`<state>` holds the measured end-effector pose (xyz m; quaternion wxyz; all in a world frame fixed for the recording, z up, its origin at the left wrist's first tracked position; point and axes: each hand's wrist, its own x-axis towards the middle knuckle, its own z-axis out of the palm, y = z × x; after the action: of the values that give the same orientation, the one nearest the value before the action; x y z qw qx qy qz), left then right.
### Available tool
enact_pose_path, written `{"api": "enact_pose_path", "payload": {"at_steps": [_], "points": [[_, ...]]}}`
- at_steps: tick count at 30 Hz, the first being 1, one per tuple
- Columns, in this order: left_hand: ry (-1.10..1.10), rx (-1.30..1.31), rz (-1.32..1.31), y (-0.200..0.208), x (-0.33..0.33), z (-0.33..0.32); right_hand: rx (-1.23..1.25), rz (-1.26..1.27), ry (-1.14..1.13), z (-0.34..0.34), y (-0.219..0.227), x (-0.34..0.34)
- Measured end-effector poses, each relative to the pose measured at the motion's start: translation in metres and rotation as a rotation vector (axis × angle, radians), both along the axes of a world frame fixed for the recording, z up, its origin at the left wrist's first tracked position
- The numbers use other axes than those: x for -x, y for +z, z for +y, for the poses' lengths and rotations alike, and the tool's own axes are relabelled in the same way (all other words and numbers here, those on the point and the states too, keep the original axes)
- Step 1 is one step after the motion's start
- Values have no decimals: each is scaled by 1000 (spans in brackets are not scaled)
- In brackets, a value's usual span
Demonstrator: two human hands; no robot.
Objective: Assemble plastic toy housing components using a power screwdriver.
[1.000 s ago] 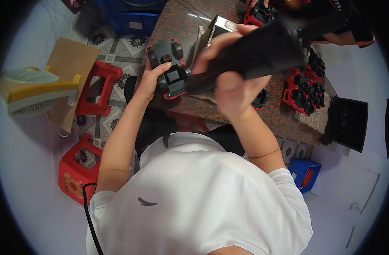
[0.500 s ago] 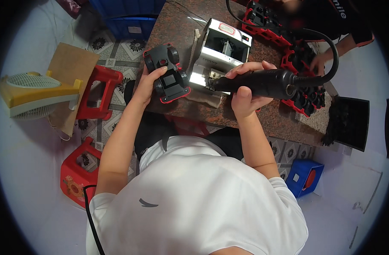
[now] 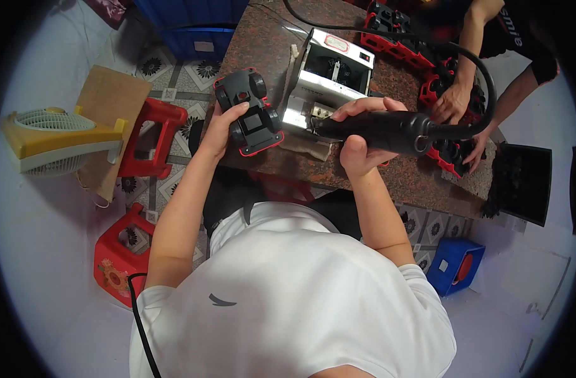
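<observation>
A black and red toy car (image 3: 255, 118), its underside up and its wheels showing, is gripped at its left side by my left hand (image 3: 222, 130). My right hand (image 3: 361, 153) wraps round a thick black corded screwdriver (image 3: 381, 131), held almost level and pointing left. The tip of the tool is at the front of a white box-shaped machine (image 3: 334, 62), by a small metal opening. That machine, perhaps a screw feeder, stands on the brown speckled table (image 3: 262, 41). The tool and the fingers hide part of its front.
A co-worker's hands (image 3: 453, 104) reach among several red and black toy car bodies (image 3: 388, 31) at the right. The tool's black cable (image 3: 489, 82) loops above them. Red stools (image 3: 152, 138), a yellow fan (image 3: 55, 138) and blue crates (image 3: 196, 41) stand left of the table.
The co-worker's second arm has come into view, with both hands now over the car bodies. The cable has shifted a little. My hands keep nearly the same pose.
</observation>
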<state>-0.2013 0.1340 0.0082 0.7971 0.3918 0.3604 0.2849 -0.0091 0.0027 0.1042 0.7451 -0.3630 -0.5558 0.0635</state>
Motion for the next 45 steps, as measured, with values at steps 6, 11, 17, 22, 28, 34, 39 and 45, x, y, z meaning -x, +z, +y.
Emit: {"api": "enact_pose_path", "payload": {"at_steps": [6,11,17,22,28,34,39,45], "points": [[-15,-7,2,-9,3,4,146,64,-94,11,13,6],[-7,0,-2,-1,2,2,162,60,-118,26,17,-14],[-116,97,-3,-2,19,-14,317,244,75,35,51,-7],[-82,106,-38,-10,16,-17,-119,297,186,81,58,28],[-81,83,-72,-17,14,-15,-41,-41,29,115,34,32],[-95,71,-105,-13,16,-15,3,-25,11,121,26,36],[-67,57,-130,-6,15,-15,75,-2,72,127,28,39],[-80,73,-211,-2,14,-16,101,-10,88,134,28,41]]}}
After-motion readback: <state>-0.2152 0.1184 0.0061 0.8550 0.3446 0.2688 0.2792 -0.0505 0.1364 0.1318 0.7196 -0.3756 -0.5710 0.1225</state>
